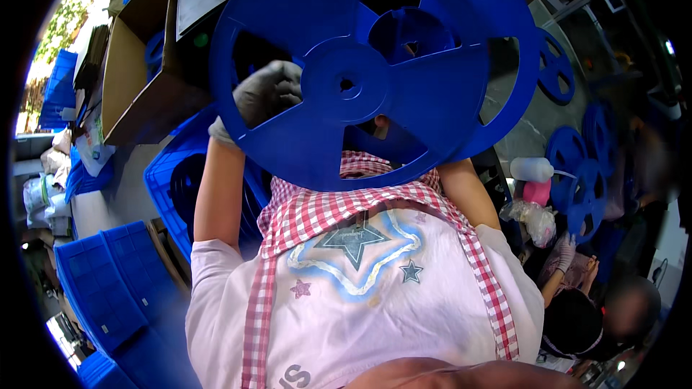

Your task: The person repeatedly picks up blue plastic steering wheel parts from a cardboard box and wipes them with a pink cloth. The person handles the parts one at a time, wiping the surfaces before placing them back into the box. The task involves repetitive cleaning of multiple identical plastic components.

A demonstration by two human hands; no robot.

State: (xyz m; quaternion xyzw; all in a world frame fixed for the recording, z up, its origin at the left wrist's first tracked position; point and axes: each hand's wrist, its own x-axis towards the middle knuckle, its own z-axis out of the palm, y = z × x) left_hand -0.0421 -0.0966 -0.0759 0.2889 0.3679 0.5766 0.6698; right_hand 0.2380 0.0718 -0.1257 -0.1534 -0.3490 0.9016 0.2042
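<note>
A large blue plastic reel flange is held up in front of my apron, with a round hub and wide cut-out windows. My left hand, in a grey glove, shows through its left window, fingers curled in beside the hub; the wrist passes behind the rim. Overlapping behind it, to the right, is a second blue reel flange with a raised hollow hub. My right forearm goes up behind these flanges. Only a bit of my right hand shows through a window; its grip is hidden.
At left are an open cardboard box, a blue crate with dark contents, and stacked blue bins. More blue reels, a white bottle and a plastic bag lie to the right. A co-worker's gloved hand touches a reel there.
</note>
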